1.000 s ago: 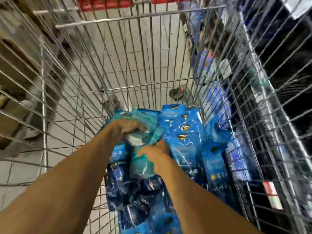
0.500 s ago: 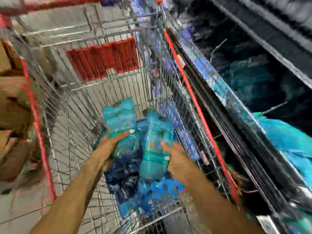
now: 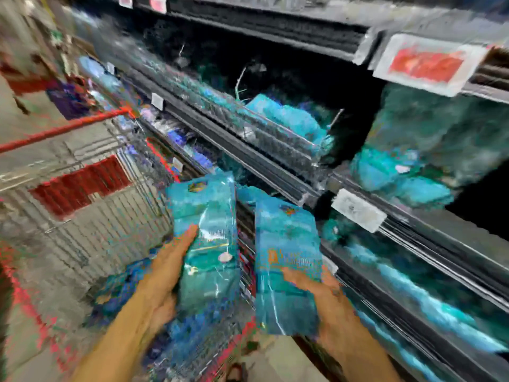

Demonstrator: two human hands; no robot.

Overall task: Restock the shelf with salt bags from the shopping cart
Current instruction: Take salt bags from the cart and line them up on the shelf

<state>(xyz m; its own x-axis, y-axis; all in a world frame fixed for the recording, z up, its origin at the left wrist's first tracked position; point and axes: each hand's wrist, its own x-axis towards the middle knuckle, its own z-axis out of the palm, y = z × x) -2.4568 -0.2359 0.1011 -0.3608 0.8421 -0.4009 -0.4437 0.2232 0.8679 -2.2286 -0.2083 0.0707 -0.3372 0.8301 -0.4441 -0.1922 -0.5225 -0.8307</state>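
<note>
Both bags are up out of the cart (image 3: 82, 216) now, heading toward the shelf (image 3: 275, 166); left hand (image 3: 165, 271) is gripping one teal bag (image 3: 206, 238), right hand (image 3: 316, 285) is curling its fingers around the other bag (image 3: 286, 266), pretty blurry though

This is a shop aisle, most likely a supermarket. Long dark shelves (image 3: 275, 161) run in tiers along the right, each front edge carrying a rail with small white price labels (image 3: 358, 213) and, higher up, a larger red-and-white price tag (image 3: 429, 64). Teal bags (image 3: 281, 117) of the same product lie stacked on the shelves, many alike, as goods on sale are. On the left stands a wire shopping cart (image 3: 91, 216) with a red rim and a red plastic panel. A pale tiled floor (image 3: 27, 117) stretches beyond it. The whole picture is blurred.
</note>
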